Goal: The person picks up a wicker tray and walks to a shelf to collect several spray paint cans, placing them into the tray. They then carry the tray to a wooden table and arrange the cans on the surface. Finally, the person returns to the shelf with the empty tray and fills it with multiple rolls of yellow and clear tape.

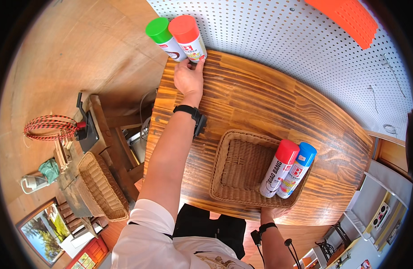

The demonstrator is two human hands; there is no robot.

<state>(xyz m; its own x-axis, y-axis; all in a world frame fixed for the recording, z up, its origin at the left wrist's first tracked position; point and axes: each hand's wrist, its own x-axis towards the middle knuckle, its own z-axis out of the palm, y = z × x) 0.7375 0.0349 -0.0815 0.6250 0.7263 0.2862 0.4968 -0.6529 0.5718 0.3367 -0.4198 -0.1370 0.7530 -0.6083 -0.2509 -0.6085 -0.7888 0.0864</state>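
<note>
Head | left hand (pixel 189 80) touches orange-capped can (pixel 192 44) low | right hand (pixel 274 213) likely braces wicker basket (pixel 241 163) nearside, fingers hidden | can't tell if either clamps

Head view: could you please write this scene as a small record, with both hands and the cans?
Surface: striped brown wooden table
Left hand: at the base of the orange-capped can; grip unclear
Beside it: green-capped can, at the table's far left
Right hand: at the wicker basket's near edge; fingers mostly hidden
In basket: red-capped can and blue-capped can, right end
Behind table: white perforated board
</note>
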